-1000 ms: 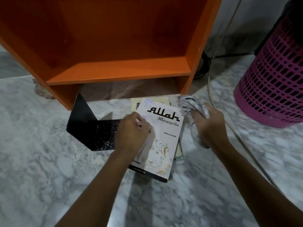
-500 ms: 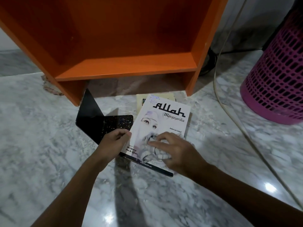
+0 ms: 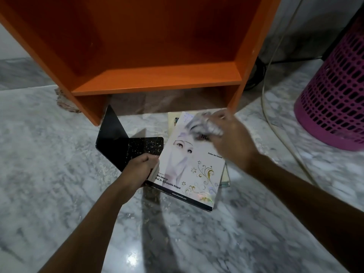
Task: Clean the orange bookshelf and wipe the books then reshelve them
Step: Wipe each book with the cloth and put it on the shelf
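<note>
While it lies flat on the glossy, grey-veined marble floor [image 3: 59,184], a smooth white book [image 3: 194,164] sits just in front of the orange bookshelf [image 3: 157,75]. It rests on another thin book [image 3: 171,121], whose pale edges show beneath it. The left hand [image 3: 140,170] curls its grip round the white book's near left edge. The right hand [image 3: 230,138], blurred, presses a crumpled grey-white cloth [image 3: 204,125] against the far end of the cover, its grip closed on the fabric. The bookshelf is boxy, smooth laminate. A flat black L-shaped bookend [image 3: 126,142], speckled with pale dust, rests on the floor just left of the book. At far right stands a round pink plastic basket [image 3: 338,95] with a perforated wall, and a pale cable [image 3: 263,91] curves along the floor beside it.
</note>
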